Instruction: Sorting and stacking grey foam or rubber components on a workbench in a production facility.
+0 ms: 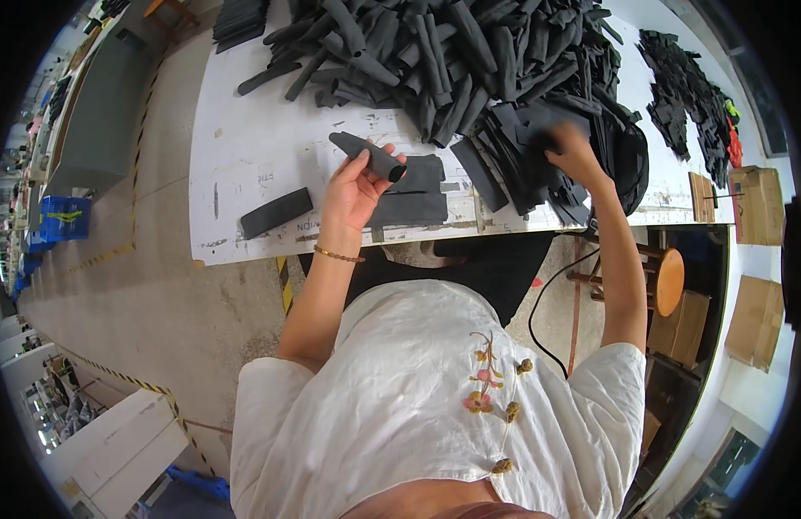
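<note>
Foam tube (pixel 368 156), dark grey and rolled into a short cylinder, is sitting in the left hand (pixel 353 192), whose fingers are curling closed round its lower end while the rest is sticking out up and away to the hand's left. The hand is holding it raised just above the bench (pixel 244 138), probably so the open end stays turned toward the person and the roll does not spring open.

Just to the right of that hand, flat dark foam pieces (pixel 413 197) are lying stacked near the bench's front edge, within easy reach. Well to the hand's left, a single flat foam strip (pixel 276 212) is lying apart on the white surface.

The right hand (pixel 573 154) is stretching out further from the body, palm down with fingers bent, and is pressing into a loose heap of flat foam sheets (pixel 539 164); it appears to be gripping or picking at one sheet, though the fingertips are sinking into the dark material and I cannot tell whether they are closing on anything.

Beyond both hands, a big pile of rolled tubes (pixel 452 52) is covering the far part of the bench, seemingly pushed back so the near strip stays open for handling. Further right of the right hand, a smaller heap of black scraps (pixel 686 86) is lying.
</note>
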The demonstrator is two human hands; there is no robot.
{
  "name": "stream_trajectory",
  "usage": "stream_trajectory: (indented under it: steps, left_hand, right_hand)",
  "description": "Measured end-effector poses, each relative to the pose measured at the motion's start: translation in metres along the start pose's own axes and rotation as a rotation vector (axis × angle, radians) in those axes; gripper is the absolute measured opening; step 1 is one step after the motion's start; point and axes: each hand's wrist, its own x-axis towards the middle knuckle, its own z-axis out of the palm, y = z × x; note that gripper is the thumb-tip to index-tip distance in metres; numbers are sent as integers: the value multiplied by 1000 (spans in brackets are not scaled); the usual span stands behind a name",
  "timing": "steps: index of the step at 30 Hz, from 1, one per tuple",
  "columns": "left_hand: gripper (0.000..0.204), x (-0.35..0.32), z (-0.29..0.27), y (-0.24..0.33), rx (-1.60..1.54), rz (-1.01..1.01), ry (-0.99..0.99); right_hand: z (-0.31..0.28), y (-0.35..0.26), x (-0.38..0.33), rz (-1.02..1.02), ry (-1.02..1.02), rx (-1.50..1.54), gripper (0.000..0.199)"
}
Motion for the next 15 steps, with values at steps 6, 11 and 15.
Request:
stream_trajectory:
  steps: [6,11,15]
  left_hand:
    - [20,0,4,4,-7,17,19]
    - [28,-2,-1,7,33,45,30]
    - [27,6,4,4,-20,64,41]
  right_hand:
    - [-23,0,-5,31,93,225,47]
    - [-50,-69,-2,65,141,496,48]
    - [-43,-135,-12,-83,163,655,34]
